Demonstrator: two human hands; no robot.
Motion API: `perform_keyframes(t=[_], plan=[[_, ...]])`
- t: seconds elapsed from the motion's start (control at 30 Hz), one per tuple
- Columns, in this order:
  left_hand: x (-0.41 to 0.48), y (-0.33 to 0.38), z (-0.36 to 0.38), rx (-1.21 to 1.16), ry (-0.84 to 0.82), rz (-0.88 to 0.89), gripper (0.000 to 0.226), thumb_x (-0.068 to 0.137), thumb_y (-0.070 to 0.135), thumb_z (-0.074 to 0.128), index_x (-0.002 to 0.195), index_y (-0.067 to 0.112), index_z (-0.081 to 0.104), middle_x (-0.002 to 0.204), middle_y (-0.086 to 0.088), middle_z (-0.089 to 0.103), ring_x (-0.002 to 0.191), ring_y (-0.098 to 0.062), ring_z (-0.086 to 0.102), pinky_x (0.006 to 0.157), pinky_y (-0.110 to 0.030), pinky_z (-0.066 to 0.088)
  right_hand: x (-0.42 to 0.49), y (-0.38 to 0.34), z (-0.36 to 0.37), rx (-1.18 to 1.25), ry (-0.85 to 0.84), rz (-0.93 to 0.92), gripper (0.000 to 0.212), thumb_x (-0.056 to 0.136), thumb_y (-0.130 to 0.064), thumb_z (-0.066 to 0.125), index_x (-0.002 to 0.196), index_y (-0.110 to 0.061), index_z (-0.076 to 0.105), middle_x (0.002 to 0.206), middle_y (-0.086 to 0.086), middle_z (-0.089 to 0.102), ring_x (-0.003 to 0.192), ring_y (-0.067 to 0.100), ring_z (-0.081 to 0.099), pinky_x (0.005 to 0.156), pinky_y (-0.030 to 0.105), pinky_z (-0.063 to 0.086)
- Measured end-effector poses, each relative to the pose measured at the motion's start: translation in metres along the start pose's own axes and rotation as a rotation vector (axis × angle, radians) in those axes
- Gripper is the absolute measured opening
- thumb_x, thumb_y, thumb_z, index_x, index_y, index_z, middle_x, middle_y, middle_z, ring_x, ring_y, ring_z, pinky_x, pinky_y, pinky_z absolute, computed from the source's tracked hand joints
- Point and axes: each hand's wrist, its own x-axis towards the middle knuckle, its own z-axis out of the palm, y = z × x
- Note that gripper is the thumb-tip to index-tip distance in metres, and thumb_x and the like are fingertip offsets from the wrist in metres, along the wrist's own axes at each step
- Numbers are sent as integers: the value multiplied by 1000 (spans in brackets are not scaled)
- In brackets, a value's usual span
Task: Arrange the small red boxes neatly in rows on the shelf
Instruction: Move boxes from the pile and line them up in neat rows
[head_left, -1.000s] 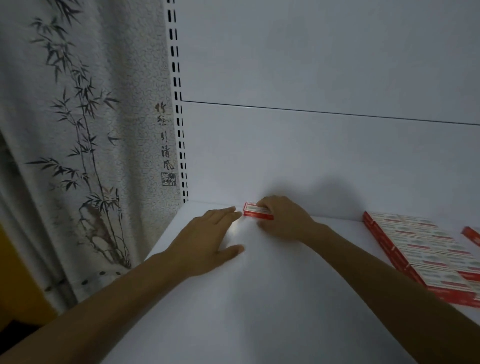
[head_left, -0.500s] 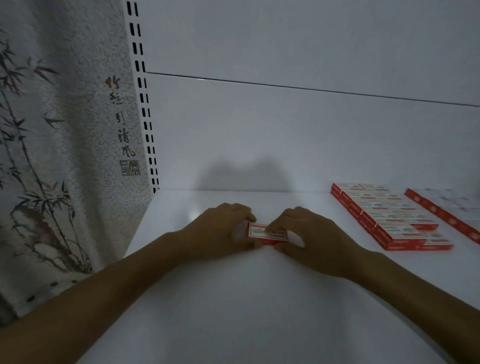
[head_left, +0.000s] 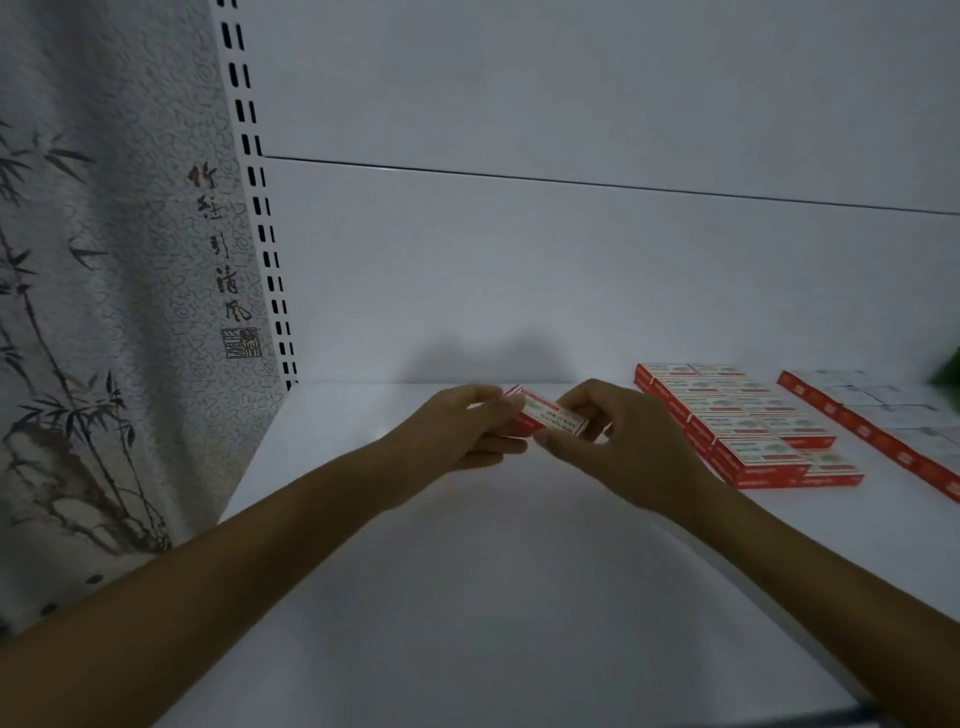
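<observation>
Left of the arranged rows (head_left: 737, 421), both hands (head_left: 467, 436) (head_left: 618, 441) pinched a light, stiff red box (head_left: 548, 418) by its ends.

left hand (head_left: 462, 434): fingers curled, pinching the box's left end | right hand (head_left: 618, 441): fingers pinching its right end | both forearms bare, converging toward centre

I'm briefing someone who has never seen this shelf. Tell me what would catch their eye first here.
First, the two hands meeting mid-shelf: the left hand and right hand share a grip on one small red box, tilted. Next, the block of red boxes laid flat in rows at the right on the white shelf. Last, the bamboo-print curtain hanging at the left.
</observation>
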Motion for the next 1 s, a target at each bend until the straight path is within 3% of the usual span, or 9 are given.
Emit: perform_keyframes(t=[0.17, 0.27, 0.37, 0.5, 0.57, 0.63, 0.83, 0.9, 1.0], plan=[[9, 9, 45, -323, 31, -26, 30, 98, 25, 45, 121, 9, 56, 109, -10, 69, 94, -22, 68, 87, -36, 53, 2, 3, -19, -67, 25, -6, 35, 79, -53, 60, 102, -26, 58, 85, -13, 64, 65, 0, 56, 58, 19, 43], [19, 19, 66, -345, 94, -62, 27, 98, 15, 43, 119, 5, 56, 102, -12, 70, 84, -20, 68, 75, -31, 56, -8, 13, -33, -98, -15, -53, 40, 78, -57, 59, 107, -30, 56, 90, -15, 59, 65, -2, 51, 58, 15, 37], [23, 30, 85, -317, 38, -81, 20, 98, 17, 44, 107, 10, 61, 89, -8, 71, 75, -17, 66, 66, -27, 54, -20, 34, -56, -56, -33, -83, 51, 74, -57, 63, 117, -31, 53, 94, -16, 56, 71, 1, 54, 64, 19, 45], [33, 45, 127, -157, -81, -31, 22, 99, 25, 42, 103, 18, 63, 89, -3, 68, 79, -13, 62, 71, -27, 51, -35, 71, -94, 88, -39, -105, 69, 72, -48, 71, 131, -30, 41, 117, -17, 47, 101, 1, 50, 85, 23, 46], [40, 51, 154, -78, -85, 3, 24, 99, 28, 40, 106, 21, 63, 89, 1, 69, 80, -11, 62, 69, -24, 51, -44, 87, -107, 165, -38, -125, 67, 73, -43, 73, 131, -27, 43, 121, -11, 51, 106, 5, 52, 91, 30, 48], [48, 56, 180, -37, -64, 28, 25, 99, 29, 40, 108, 21, 62, 92, 0, 68, 81, -10, 63, 67, -23, 51, -53, 105, -118, 208, 11, -146, 63, 71, -43, 73, 126, -25, 47, 118, -10, 53, 105, 8, 55, 90, 32, 50], [68, 55, 254, -141, 45, 53, 22, 99, 24, 41, 107, 26, 62, 97, -1, 69, 88, -14, 66, 77, -29, 56, -73, 159, -144, 306, 137, -111, 54, 71, -29, 77, 118, -21, 52, 109, -8, 54, 98, -1, 54, 79, 3, 41], [74, 52, 274, -248, 58, 38, 22, 98, 20, 44, 114, 19, 59, 99, -5, 70, 90, -18, 68, 81, -32, 56, -74, 178, -147, 356, 198, -51, 54, 70, -33, 78, 117, -21, 53, 108, -7, 54, 97, 1, 55, 75, 6, 43], [81, 49, 295, -275, 160, 54, 26, 96, 18, 48, 119, 7, 55, 99, -14, 70, 87, -22, 69, 84, -39, 55, -76, 199, -154, 298, 225, -19, 66, 65, -59, 72, 118, -25, 52, 110, -9, 53, 98, 3, 54, 76, 18, 45]])
